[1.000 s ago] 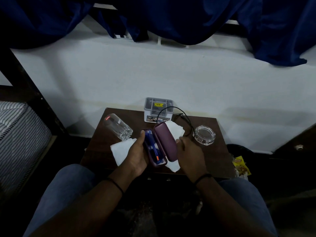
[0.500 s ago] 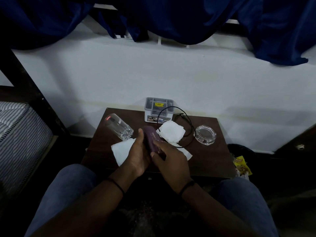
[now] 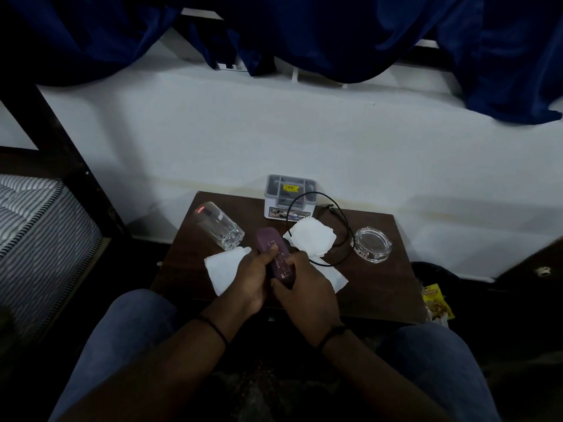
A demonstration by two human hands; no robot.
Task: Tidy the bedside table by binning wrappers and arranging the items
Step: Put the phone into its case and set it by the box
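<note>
A closed purple glasses case (image 3: 272, 250) is held over the front middle of the dark wooden bedside table (image 3: 377, 287). My left hand (image 3: 251, 280) grips its left side, thumb across the lid. My right hand (image 3: 307, 289) grips its near end from the right. White tissues lie under and around the hands: one at the left (image 3: 224, 266), one crumpled behind the case (image 3: 310, 236). A black cable (image 3: 335, 214) loops over the crumpled tissue.
A clear drinking glass (image 3: 217, 225) lies on its side at the back left. A grey box with a yellow label (image 3: 289, 194) stands at the back, a glass ashtray (image 3: 373, 245) at the right. A yellow wrapper (image 3: 437, 301) lies right of the table. A striped mattress (image 3: 36, 233) is at left.
The purple case was open with a blue item inside; its lid has been closed. My right hand moved from the lid's edge onto the closed case's near end.
</note>
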